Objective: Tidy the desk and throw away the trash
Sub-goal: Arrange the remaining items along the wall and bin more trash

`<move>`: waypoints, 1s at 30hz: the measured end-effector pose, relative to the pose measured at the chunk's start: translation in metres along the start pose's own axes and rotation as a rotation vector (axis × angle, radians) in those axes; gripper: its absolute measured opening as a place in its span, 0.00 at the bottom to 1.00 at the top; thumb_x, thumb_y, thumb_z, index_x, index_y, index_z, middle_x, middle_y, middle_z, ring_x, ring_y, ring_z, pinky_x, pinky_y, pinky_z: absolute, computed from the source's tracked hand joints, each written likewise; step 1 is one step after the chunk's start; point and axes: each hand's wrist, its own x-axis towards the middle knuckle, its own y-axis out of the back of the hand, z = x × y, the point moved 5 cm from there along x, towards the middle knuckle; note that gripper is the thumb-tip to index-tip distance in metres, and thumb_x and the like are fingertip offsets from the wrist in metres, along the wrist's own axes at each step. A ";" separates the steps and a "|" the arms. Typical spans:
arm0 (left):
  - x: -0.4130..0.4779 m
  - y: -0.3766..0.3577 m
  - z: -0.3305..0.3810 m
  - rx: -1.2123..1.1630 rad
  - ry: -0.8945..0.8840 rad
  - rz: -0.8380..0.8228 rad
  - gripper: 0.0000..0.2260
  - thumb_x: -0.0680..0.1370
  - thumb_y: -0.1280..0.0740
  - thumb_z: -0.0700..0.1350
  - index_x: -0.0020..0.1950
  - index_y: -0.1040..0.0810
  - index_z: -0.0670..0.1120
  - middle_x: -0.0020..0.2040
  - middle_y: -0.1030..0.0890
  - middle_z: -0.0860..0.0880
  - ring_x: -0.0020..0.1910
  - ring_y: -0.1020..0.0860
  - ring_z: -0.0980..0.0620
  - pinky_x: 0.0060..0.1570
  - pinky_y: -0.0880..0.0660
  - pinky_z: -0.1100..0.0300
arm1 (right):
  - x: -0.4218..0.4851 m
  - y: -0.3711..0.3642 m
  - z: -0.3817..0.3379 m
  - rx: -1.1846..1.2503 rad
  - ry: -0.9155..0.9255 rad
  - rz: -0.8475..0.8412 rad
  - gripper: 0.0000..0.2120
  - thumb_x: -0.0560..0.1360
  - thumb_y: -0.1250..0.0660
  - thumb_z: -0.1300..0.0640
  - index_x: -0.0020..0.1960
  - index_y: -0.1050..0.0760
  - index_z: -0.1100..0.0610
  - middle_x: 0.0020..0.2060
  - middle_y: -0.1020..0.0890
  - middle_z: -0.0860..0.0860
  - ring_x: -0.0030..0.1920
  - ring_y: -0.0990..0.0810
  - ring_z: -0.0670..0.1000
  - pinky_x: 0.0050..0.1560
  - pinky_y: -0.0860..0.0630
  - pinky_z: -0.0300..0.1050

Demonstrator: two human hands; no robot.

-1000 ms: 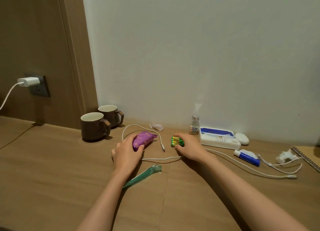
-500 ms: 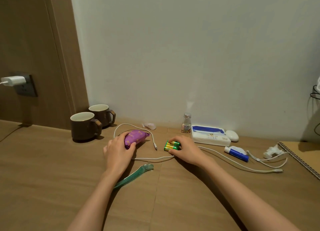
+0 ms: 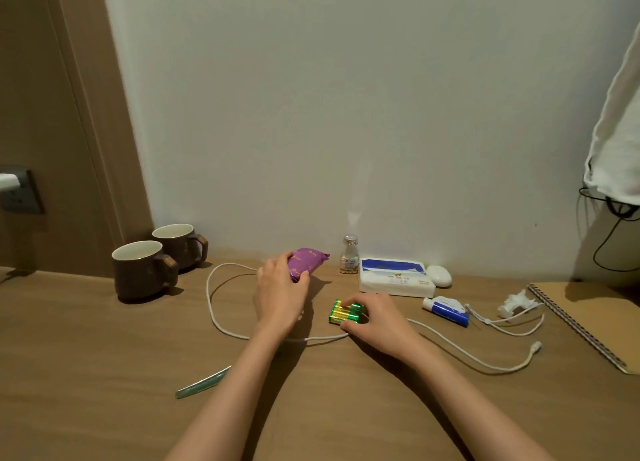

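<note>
- The fingers point(image 3: 277, 265) of the left hand point(image 3: 280, 298) are curled round a purple packet point(image 3: 310, 260), with the thumb on the near side. The packet is tilted, and its far end points up toward the wall.
- The fingers point(image 3: 355, 304) of the right hand point(image 3: 379, 322) are bent over a pack of batteries point(image 3: 343, 314) (green and gold, lying side by side). The thumb pinches the near edge. The pack sits on the bench point(image 3: 86, 374), just to the right of the left hand.
- Both bare arms reach in from the bottom, low over the bench. The hands are close but do not touch.
- A white cable point(image 3: 211, 301) loops round the left hand. It runs under the left wrist and the right hand and ends in a plug far to the right.
- A thin green stick point(image 3: 202, 382) lies on the bench, and the left arm hides its far end.
- Two brown mugs point(image 3: 140, 270) stand close together on the left by the wall.
- Behind the hands, along the wall, are a small bottle point(image 3: 349, 259), a tissue pack point(image 3: 394, 282) and a white oval thing point(image 3: 439, 275).
- Further right lie a blue and white tube point(image 3: 445, 311), a crumpled white scrap point(image 3: 516, 303) and a spiral notebook point(image 3: 588, 318).
- A white cloth point(image 3: 620, 131) hangs at the top right.
</note>
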 end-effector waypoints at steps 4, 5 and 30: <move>0.004 -0.029 0.008 0.058 0.060 -0.031 0.21 0.76 0.37 0.50 0.68 0.31 0.47 0.64 0.28 0.43 0.63 0.32 0.44 0.57 0.30 0.51 | -0.001 -0.001 0.003 -0.033 0.045 0.066 0.20 0.74 0.32 0.47 0.66 0.26 0.47 0.61 0.25 0.46 0.63 0.34 0.46 0.62 0.33 0.42; 0.005 -0.035 0.008 0.075 0.071 -0.036 0.21 0.76 0.37 0.50 0.68 0.32 0.46 0.64 0.28 0.43 0.63 0.32 0.44 0.57 0.30 0.51 | -0.001 -0.001 0.003 -0.033 0.051 0.088 0.20 0.74 0.32 0.47 0.65 0.26 0.48 0.60 0.25 0.46 0.62 0.35 0.46 0.62 0.34 0.41; 0.024 -0.071 -0.019 -0.370 0.010 -0.402 0.22 0.77 0.35 0.44 0.71 0.31 0.50 0.64 0.23 0.48 0.62 0.25 0.53 0.64 0.28 0.50 | 0.015 0.000 0.005 -0.235 0.063 0.223 0.15 0.76 0.35 0.46 0.62 0.22 0.46 0.58 0.19 0.42 0.51 0.36 0.46 0.49 0.38 0.42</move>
